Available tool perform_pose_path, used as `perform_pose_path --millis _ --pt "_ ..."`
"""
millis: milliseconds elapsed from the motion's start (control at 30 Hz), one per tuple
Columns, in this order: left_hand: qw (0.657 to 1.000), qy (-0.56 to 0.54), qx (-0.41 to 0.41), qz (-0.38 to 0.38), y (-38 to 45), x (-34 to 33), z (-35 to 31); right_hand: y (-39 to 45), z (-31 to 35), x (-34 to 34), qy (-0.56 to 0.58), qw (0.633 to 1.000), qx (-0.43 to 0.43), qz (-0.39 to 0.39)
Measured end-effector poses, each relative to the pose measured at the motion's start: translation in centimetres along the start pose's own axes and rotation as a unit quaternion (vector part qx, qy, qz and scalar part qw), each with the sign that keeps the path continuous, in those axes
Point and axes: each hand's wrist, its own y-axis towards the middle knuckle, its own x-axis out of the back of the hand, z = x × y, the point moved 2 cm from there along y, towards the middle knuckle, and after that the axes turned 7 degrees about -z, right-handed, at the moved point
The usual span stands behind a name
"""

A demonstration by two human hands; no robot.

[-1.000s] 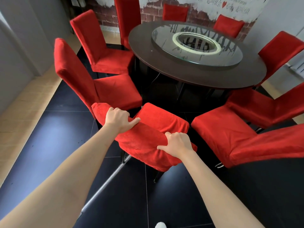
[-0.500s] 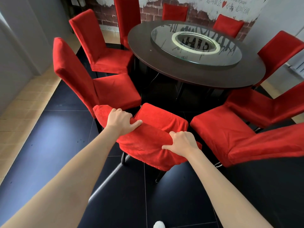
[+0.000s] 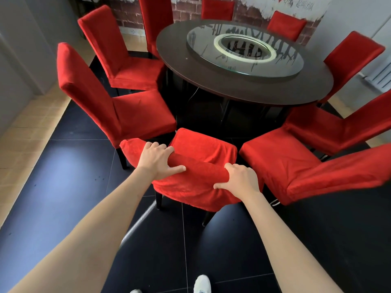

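A chair in a red cloth cover [image 3: 201, 149] stands right in front of me, its seat pointing at the round table. My left hand [image 3: 157, 160] grips the top of its backrest near the left end, fingers over the far side and thumb on the near side. My right hand [image 3: 240, 179] grips the same top edge near its right end. The chair's dark legs show below the cover.
A dark round table [image 3: 243, 89] with a glass turntable [image 3: 245, 51] fills the middle. Several more red-covered chairs ring it, one close on the left [image 3: 118, 106] and one close on the right [image 3: 292, 166]. The floor is black tile [image 3: 69, 182]; my white shoes [image 3: 202, 284] show below.
The chair has slid forward toward the table with both hands still holding the backrest. The view has closed in on the table, and my shoes have come further into view.
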Motion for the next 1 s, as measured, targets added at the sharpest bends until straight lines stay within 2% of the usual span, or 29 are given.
perform_pose_path --millis 267,733,1000 --pt "1.0 -0.006 0.013 0.014 0.2 0.3 -0.4 0.2 -0.5 -0.2 -0.029 0.999 0.028 -0.003" --pt "0.998 -0.015 0.059 0.019 0.7 0.9 -5.3 0.3 -4.9 0.0 -0.045 0.999 0.013 0.023" --pt "0.998 -0.013 0.056 0.013 0.6 0.5 -5.5 0.2 -5.1 0.1 -0.051 0.999 0.001 0.019"
